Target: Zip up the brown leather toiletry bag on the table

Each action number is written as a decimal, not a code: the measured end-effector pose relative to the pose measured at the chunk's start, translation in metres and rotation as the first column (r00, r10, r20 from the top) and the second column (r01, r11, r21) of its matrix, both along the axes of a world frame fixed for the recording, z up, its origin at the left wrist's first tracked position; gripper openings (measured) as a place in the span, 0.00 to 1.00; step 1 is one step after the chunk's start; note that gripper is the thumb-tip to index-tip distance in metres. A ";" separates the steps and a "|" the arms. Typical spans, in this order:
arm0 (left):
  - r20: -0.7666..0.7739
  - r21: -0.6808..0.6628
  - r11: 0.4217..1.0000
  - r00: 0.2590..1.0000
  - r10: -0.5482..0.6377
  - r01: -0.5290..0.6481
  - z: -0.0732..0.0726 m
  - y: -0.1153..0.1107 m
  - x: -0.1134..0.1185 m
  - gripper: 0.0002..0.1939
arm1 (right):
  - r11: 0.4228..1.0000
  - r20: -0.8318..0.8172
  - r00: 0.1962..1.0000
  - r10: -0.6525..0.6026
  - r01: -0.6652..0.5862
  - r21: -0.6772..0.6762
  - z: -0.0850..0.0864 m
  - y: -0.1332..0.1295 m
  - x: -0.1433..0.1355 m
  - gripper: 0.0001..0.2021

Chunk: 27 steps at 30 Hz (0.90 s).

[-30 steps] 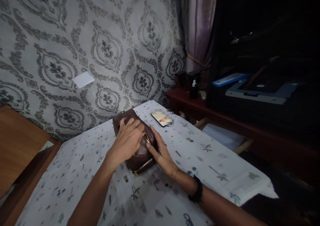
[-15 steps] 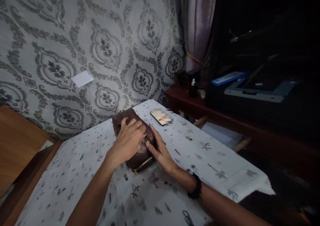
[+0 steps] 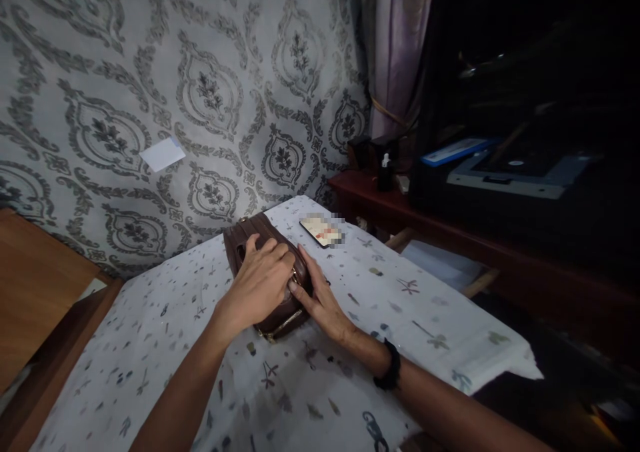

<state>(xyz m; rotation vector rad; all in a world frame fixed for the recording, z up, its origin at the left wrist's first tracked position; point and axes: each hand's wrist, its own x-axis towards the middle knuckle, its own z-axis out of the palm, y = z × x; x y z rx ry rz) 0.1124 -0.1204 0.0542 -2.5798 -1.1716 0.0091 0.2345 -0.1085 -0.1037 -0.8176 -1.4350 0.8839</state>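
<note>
A brown leather bag (image 3: 263, 227) with gold-coloured zippers lies on the patterned tablecloth. My left hand (image 3: 264, 275) rests across its top, fingers curled down at the zipper near the right side; the fingertips are partly hidden. Along the bag's right side, my right hand (image 3: 320, 299) grips it, with the thumb on top beside the zipper and the fingers down the outer edge. A short stretch of zipper (image 3: 290, 321) shows at the near end. Just beyond the bag lies a phone (image 3: 320, 231) with a lit, partly blurred screen.
The table (image 3: 175, 319) meets a patterned wall with a white card (image 3: 163, 154) on it. A wooden board (image 3: 40, 285) stands at left. At right are a red-brown cabinet (image 3: 345, 184), a small dark bottle (image 3: 385, 172), an open drawer (image 3: 440, 263) and a dark screen.
My left hand has shifted slightly right and up along the zipper, closer to my right thumb. The bag and my right hand stay nearly in place; the view has moved a little.
</note>
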 end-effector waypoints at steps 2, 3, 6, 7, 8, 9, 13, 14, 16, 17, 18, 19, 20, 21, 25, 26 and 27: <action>-0.011 -0.007 1.000 1.000 -0.002 0.002 0.000 -0.001 0.001 0.08 | 1.000 0.012 1.000 0.008 -0.008 -0.008 0.001 0.000 0.001 0.39; -0.019 -0.013 1.000 1.000 0.000 0.000 0.001 -0.002 0.001 0.09 | 1.000 0.018 1.000 0.013 -0.013 -0.014 0.001 0.000 0.002 0.41; -0.041 -0.032 0.999 0.999 0.006 -0.008 0.002 -0.004 0.003 0.09 | 0.999 0.039 0.999 0.038 -0.037 -0.023 0.002 -0.002 0.004 0.44; -0.043 -0.035 0.999 0.999 0.007 -0.008 0.002 -0.004 0.004 0.09 | 0.999 0.045 0.998 0.044 -0.043 -0.018 0.002 -0.002 0.004 0.45; -0.043 -0.036 0.999 0.999 0.004 -0.006 0.001 -0.005 0.004 0.08 | 0.999 0.051 0.998 0.047 -0.047 -0.012 0.002 -0.002 0.005 0.46; -0.042 -0.035 0.999 0.999 0.000 -0.001 0.001 -0.005 0.004 0.08 | 0.999 0.056 0.997 0.049 -0.049 -0.006 0.002 -0.003 0.005 0.47; -0.034 -0.026 0.999 0.999 -0.031 0.030 -0.002 -0.004 0.003 0.08 | 0.999 0.077 0.996 0.035 -0.035 -0.004 0.001 -0.002 0.004 0.47; -0.033 -0.024 0.999 0.999 -0.034 0.033 -0.003 -0.004 0.003 0.08 | 1.000 0.081 0.996 0.030 -0.030 -0.002 0.001 -0.002 0.003 0.47; -0.031 -0.025 0.999 0.999 -0.044 0.043 -0.005 -0.004 0.003 0.09 | 1.000 0.087 0.996 0.018 -0.019 0.012 0.000 -0.001 0.003 0.48; -0.029 -0.025 0.998 0.998 -0.051 0.051 -0.006 -0.005 0.003 0.09 | 1.000 0.089 0.996 0.012 -0.014 0.021 0.000 -0.001 0.003 0.48; -0.027 -0.023 0.998 0.998 -0.063 0.063 -0.008 -0.005 0.003 0.10 | 1.000 0.089 0.996 0.005 -0.008 0.028 0.000 -0.001 0.002 0.48; -0.024 -0.018 0.997 0.997 -0.078 0.077 -0.010 -0.006 0.004 0.10 | 0.999 0.088 0.996 0.000 -0.003 0.035 -0.001 0.000 0.002 0.48; -0.024 -0.011 0.996 0.996 -0.092 0.091 -0.012 -0.007 0.005 0.09 | 0.999 0.089 0.996 -0.004 0.000 0.041 -0.001 0.000 0.002 0.48; -0.026 0.000 0.995 0.994 -0.103 0.103 -0.014 -0.007 0.005 0.09 | 0.999 0.090 0.996 -0.006 0.001 0.047 -0.002 0.000 0.002 0.49; -0.054 0.042 0.991 0.990 -0.127 0.130 -0.023 -0.009 0.008 0.09 | 0.998 0.080 0.997 0.005 -0.010 0.064 -0.005 0.002 0.001 0.52; -0.063 0.050 0.989 0.989 -0.134 0.137 -0.024 -0.009 0.008 0.09 | 0.998 0.073 0.997 0.005 -0.010 0.064 -0.006 0.002 0.000 0.52; -0.074 0.057 0.988 0.988 -0.139 0.143 -0.025 -0.009 0.008 0.09 | 0.998 0.066 0.998 0.005 -0.009 0.062 -0.006 0.002 0.000 0.52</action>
